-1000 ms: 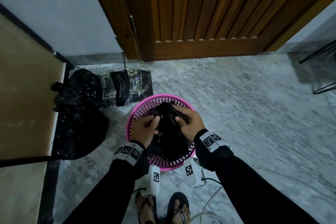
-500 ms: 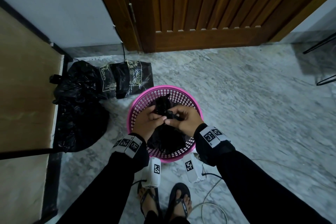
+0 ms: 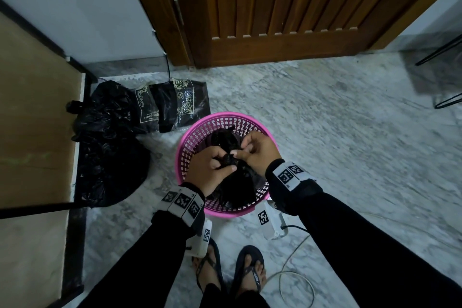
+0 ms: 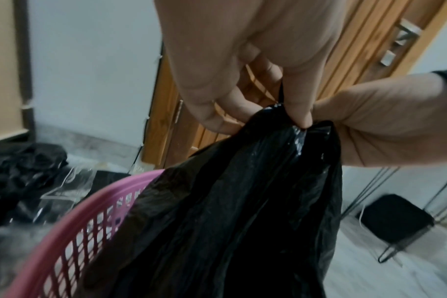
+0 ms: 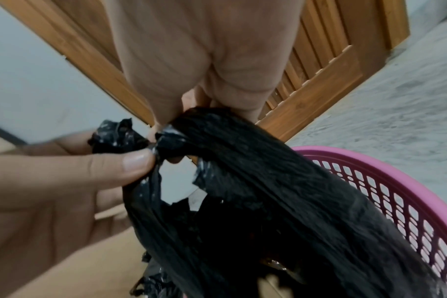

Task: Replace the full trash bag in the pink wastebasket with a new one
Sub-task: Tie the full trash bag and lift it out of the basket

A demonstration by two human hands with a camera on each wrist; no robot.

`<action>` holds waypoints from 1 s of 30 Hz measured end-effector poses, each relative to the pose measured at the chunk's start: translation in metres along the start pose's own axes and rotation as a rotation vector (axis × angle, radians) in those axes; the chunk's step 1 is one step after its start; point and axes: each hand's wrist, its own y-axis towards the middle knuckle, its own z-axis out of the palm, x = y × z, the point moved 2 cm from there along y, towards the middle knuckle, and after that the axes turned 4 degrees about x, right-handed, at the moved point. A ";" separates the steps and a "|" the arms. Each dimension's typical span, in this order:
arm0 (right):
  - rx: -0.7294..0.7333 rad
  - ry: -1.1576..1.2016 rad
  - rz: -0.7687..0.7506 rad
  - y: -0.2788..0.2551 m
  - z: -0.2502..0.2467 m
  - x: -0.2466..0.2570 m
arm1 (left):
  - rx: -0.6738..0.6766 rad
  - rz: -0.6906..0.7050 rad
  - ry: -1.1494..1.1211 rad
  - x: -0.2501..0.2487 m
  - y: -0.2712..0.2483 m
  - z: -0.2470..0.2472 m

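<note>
Marble floor [image 3: 325, 132] by the wooden door [image 3: 275, 7]. Pink wastebasket [image 3: 226, 117] stood at my feet, the trash bag [image 3: 237, 187] inside it. My left hand [image 3: 210, 170] and right hand [image 3: 257, 150] both pinched its gathered mouth. Step judged: knotting the bag shut; next, lift it straight out. Bag contents hidden; knot itself hard to make out.

home interior, wooden door [image 3: 287, 7], marble floor [image 3: 350, 145], white wall [image 3: 87, 7]
</note>
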 end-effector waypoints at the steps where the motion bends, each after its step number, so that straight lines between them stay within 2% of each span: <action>1: 0.011 -0.035 -0.009 0.000 0.000 0.000 | -0.014 0.041 0.054 -0.001 -0.001 0.000; 3: 0.041 -0.102 -0.035 -0.001 -0.001 0.002 | -0.024 0.097 0.127 -0.001 -0.001 -0.001; 6: 0.159 -0.245 -0.113 -0.006 -0.005 0.007 | -0.070 0.066 0.141 0.004 -0.002 -0.001; 11: 0.432 -0.608 -0.040 -0.012 -0.007 0.011 | -0.051 0.007 0.058 0.006 0.001 -0.001; 13: 0.453 -0.680 -0.033 -0.013 -0.007 0.011 | -0.032 0.024 0.080 0.004 0.001 0.002; 19: 0.497 -0.705 -0.015 -0.018 -0.007 0.016 | -0.049 0.032 0.106 0.005 -0.001 0.009; 22: 0.444 -0.700 -0.028 -0.019 -0.007 0.011 | -0.069 0.032 0.090 0.004 0.000 0.011; 26: 0.270 -0.587 -0.065 -0.022 -0.010 0.011 | -0.102 0.030 0.020 0.002 0.002 0.009; 30: 0.074 -0.457 -0.241 -0.032 -0.011 0.014 | -0.139 -0.012 -0.107 0.006 0.004 0.006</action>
